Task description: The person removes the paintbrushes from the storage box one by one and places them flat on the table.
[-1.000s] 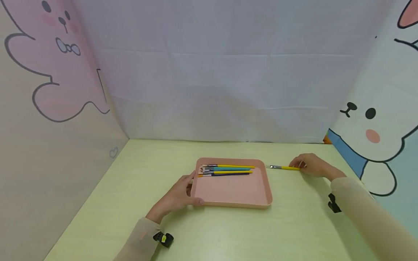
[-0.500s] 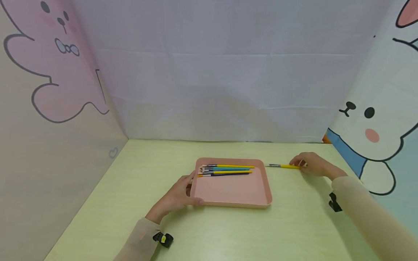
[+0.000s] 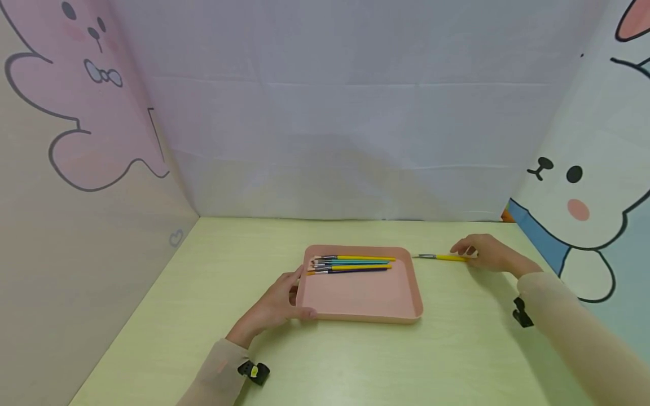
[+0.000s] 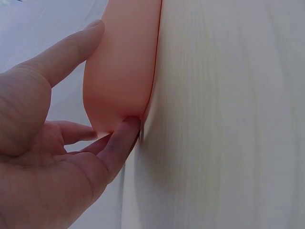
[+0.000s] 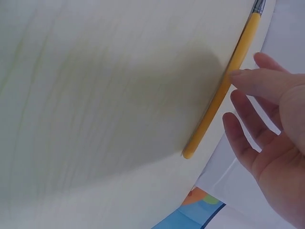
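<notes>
A pink tray [image 3: 363, 296] lies on the table with several paintbrushes [image 3: 350, 264] in its rear part, their handles yellow, teal and dark blue. My left hand [image 3: 274, 303] holds the tray's left end; in the left wrist view the thumb [image 4: 78, 47] presses one wall and fingertips bend round the lower corner. To the right of the tray, my right hand [image 3: 484, 252] pinches a yellow-handled paintbrush [image 3: 442, 257] by its handle. Its bristle end points left at the tray. In the right wrist view the thumb [image 5: 257, 82] lies on the handle, while the other fingers spread behind.
The pale wood-grain table [image 3: 355, 366] ends at a plain whitish backdrop [image 3: 345, 141]. Side panels carry a pink cartoon figure [image 3: 91, 113] at left and a white rabbit [image 3: 584, 225] at right. Black wrist-worn devices [image 3: 254, 372] sit on both arms.
The paintbrush in my right hand has turned about its length, its flat tip now edge-on, and shifted slightly toward the back. My right hand has risen slightly in view. Left hand and tray stay put.
</notes>
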### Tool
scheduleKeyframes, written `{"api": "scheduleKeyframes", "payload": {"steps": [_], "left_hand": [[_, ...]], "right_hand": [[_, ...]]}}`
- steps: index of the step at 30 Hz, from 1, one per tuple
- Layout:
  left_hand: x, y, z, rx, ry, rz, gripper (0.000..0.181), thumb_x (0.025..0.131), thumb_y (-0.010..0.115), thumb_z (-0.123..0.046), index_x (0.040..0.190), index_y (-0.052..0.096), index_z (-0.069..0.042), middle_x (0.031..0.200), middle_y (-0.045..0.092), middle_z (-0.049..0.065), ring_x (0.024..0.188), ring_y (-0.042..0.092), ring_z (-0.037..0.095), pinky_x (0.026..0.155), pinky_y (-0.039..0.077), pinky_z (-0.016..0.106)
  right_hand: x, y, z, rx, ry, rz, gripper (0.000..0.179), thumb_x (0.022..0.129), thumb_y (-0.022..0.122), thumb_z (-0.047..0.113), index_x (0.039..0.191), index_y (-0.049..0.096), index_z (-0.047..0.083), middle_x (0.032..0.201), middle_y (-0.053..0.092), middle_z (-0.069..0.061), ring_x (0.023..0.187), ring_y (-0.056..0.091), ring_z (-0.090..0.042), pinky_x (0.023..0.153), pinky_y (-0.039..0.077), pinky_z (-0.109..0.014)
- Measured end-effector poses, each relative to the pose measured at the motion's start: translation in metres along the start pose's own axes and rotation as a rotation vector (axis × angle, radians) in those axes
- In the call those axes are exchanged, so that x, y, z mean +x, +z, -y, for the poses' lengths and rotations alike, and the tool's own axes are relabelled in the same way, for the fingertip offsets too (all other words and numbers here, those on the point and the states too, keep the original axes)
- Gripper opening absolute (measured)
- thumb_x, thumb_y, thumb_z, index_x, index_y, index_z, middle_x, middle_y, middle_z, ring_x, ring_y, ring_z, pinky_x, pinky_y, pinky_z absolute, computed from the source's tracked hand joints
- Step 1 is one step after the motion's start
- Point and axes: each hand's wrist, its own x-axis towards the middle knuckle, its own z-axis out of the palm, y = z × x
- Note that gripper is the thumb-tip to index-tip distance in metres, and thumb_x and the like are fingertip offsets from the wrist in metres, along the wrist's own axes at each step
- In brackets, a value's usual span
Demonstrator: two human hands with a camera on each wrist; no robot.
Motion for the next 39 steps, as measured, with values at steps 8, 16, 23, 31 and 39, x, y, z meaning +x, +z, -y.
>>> {"api": "scheduleKeyframes", "payload": {"steps": [8,16,23,31,39], "left_hand": [[0.001,0.000,0.001,-0.018,0.000,0.006,0.117,0.081,0.096,-0.025,0.171,0.022,-0.018,0.153,0.041,0.019,0.125,0.059,0.029,0.106,0.052,0.047],[0.001,0.000,0.001,0.016,0.009,0.023,0.117,0.083,0.095,-0.026,0.172,0.019,-0.017,0.148,0.044,0.018,0.115,0.058,0.026,0.102,0.053,0.042],[0.001,0.000,0.000,0.017,0.014,0.022,0.117,0.083,0.094,-0.024,0.172,0.018,-0.017,0.146,0.045,0.017,0.112,0.058,0.026,0.100,0.053,0.040],[0.001,0.000,-0.001,0.002,0.004,0.016,0.116,0.083,0.094,-0.022,0.172,0.019,-0.018,0.149,0.043,0.016,0.118,0.057,0.026,0.105,0.052,0.045],[0.000,0.000,-0.001,-0.003,0.000,0.023,0.117,0.083,0.094,-0.023,0.172,0.018,-0.018,0.148,0.044,0.017,0.118,0.055,0.027,0.104,0.052,0.045]], "right_hand": [[0.002,-0.012,0.020,0.036,-0.033,-0.040,0.041,0.093,0.074,-0.009,0.132,0.070,-0.001,0.123,0.069,-0.022,0.110,0.066,-0.044,0.090,0.058,-0.058],[0.016,-0.023,0.064,0.066,-0.061,-0.037,0.043,0.096,0.074,-0.002,0.138,0.067,0.001,0.129,0.068,-0.020,0.117,0.063,-0.041,0.097,0.056,-0.059],[0.032,-0.021,0.105,0.099,-0.125,-0.043,0.047,0.094,0.077,-0.002,0.140,0.066,0.003,0.129,0.069,-0.016,0.117,0.064,-0.039,0.096,0.057,-0.057],[0.057,-0.012,0.145,0.124,-0.198,-0.016,0.047,0.093,0.077,-0.004,0.139,0.067,0.003,0.130,0.069,-0.018,0.116,0.066,-0.043,0.093,0.059,-0.055],[0.079,0.006,0.171,0.172,-0.213,0.036,0.045,0.096,0.074,-0.001,0.140,0.066,0.001,0.133,0.067,-0.020,0.116,0.067,-0.038,0.095,0.059,-0.050]]}}
